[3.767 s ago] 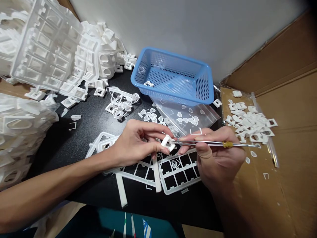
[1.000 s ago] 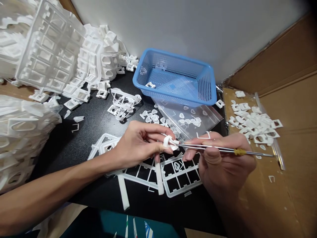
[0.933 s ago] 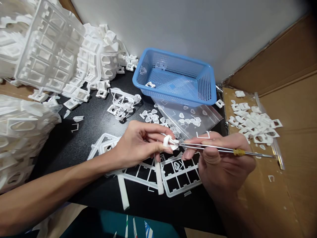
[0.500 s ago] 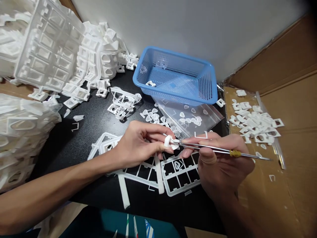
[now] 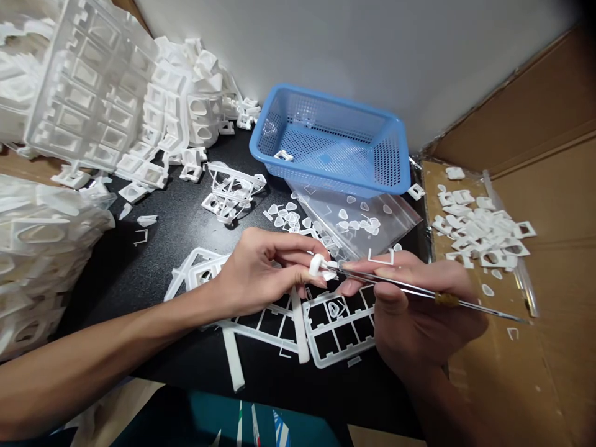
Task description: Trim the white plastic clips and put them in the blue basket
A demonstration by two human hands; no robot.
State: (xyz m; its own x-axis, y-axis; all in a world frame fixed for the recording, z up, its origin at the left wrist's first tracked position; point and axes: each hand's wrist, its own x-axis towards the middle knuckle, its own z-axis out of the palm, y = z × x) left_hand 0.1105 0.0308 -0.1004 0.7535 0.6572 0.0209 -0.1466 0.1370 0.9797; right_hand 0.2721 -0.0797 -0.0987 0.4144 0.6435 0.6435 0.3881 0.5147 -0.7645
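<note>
- Since half a second ago the tweezers [image 5: 419, 290] have tilted, their far end dipping lower over the cardboard [image 5: 549, 372]; the hands have barely shifted.
- Head view: the left hand [image 5: 261, 273] pinches a small white plastic piece [image 5: 320, 267] between thumb and fingertips, held just above the black tabletop [image 5: 153, 248].
- The right hand [image 5: 419, 310] has its fingers closed narrow on the tweezers, whose tips touch the piece.
- Risk, as I judge it: the piece is tiny and the grip shallow, so a hard push from the tips could flick it out into the loose white parts below.
- Under the hands lies a white gridded frame [image 5: 339, 329].
- The blue basket [image 5: 391, 167] holds one small white piece.
- The clear bag [image 5: 400, 214] beside it has small heart-shaped bits in it or on it; I cannot tell which.
</note>
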